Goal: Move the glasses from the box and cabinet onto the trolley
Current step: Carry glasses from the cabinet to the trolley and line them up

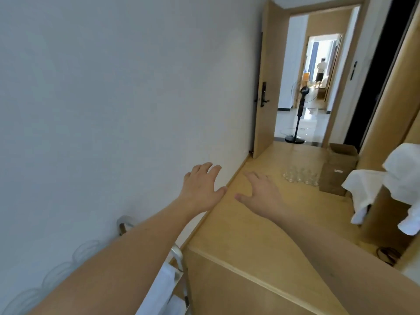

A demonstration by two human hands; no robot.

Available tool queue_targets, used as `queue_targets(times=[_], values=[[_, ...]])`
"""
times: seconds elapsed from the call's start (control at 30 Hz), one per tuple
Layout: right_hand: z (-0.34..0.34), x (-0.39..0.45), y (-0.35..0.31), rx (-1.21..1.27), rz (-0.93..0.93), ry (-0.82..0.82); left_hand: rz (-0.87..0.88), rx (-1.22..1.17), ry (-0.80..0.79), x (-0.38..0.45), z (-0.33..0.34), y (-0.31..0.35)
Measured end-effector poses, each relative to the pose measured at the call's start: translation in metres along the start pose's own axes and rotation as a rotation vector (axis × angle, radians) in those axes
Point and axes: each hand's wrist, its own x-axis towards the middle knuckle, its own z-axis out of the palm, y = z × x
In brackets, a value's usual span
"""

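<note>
Several clear glasses [300, 176] stand in a cluster on the far part of the wooden cabinet top [238, 226], beside a brown cardboard box [338, 169]. Both my arms are stretched out over the cabinet. My left hand [202, 187] is open, fingers spread, near the wall edge of the cabinet. My right hand [261, 192] is open too, palm down, short of the glasses. Neither hand holds anything. More clear glasses [59, 273] show faintly at the lower left, under my left arm, by a metal trolley rail [177, 253].
A white wall [113, 98] runs along the left. White cloths [386, 189] hang at the right. An open wooden door [264, 87] leads to a hallway with a black standing fan [300, 110] and a person far off. A dark cable [387, 255] lies at the lower right.
</note>
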Motion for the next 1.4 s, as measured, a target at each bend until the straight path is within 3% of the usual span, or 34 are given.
queue_targets(times=[0.57, 1.0, 1.4], values=[[-0.072, 0.120, 0.236, -0.092, 0.196, 0.089, 0.269, -0.050, -0.057, 0.246, 0.111, 0.158], [-0.070, 0.202, 0.329, -0.173, 0.360, 0.103, 0.406, -0.109, -0.146, 0.381, 0.185, 0.197], [-0.081, 0.313, 0.398, -0.240, 0.659, 0.170, 0.648, -0.194, -0.191, 0.556, 0.238, 0.226]])
